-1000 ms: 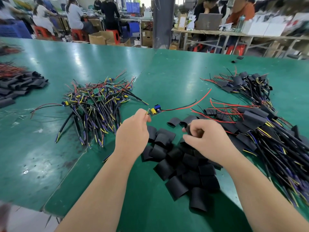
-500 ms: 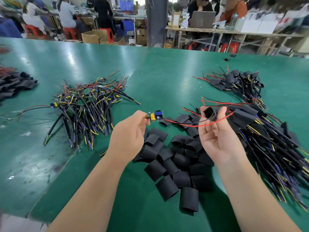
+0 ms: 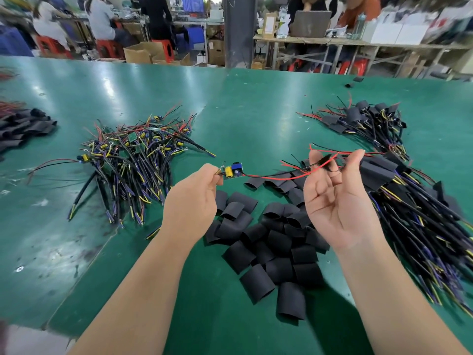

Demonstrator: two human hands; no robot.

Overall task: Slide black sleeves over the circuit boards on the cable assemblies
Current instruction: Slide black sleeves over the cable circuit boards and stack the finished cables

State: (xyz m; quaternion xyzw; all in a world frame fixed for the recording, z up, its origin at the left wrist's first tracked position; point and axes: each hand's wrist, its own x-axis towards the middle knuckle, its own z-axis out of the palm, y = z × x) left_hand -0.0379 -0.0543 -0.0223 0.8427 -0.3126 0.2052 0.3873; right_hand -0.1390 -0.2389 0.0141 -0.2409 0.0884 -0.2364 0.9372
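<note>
Step in hand: I judge this to be the threading stage, with one sleeve picked and the lead wires being fed through it; the board itself is not yet covered.
Left hand [image 3: 190, 203]: curled tight, thumb and forefinger pinching the left end of the small circuit board with a blue block and a yellow can on it [image 3: 233, 170], held up off the green desk [image 3: 243, 111].
Right hand [image 3: 332, 203]: palm up, the lower fingers loosely bent, thumb and forefinger raised and pinching a short black flattened tube sleeve [image 3: 329, 161]. It is blurred, so I cannot tell how far the wires are inside it.
Thin red and black lead wires [image 3: 271, 175]: they run from the board's right end across to the sleeve, sagging a little, with the free ends sticking out past my fingertips.
Loose pile of black sleeves [image 3: 268, 242]: on the desk between my forearms, towards the near edge.
Tangle of bare cable assemblies [image 3: 133, 155]: towards the left side of the desk, boards uncovered.
Sleeved cable assemblies [image 3: 409, 201]: heaped along the right edge, with a smaller bunch further back.
Next move: draw the sleeve leftwards along the wires while my left hand keeps the board steady and the wires taut, then ease the sleeve's mouth over the blue block and yellow can until the board is covered.
Watch for: the flattened mouth likely needs a squeeze to open, or it may snag on the tall components.
</note>
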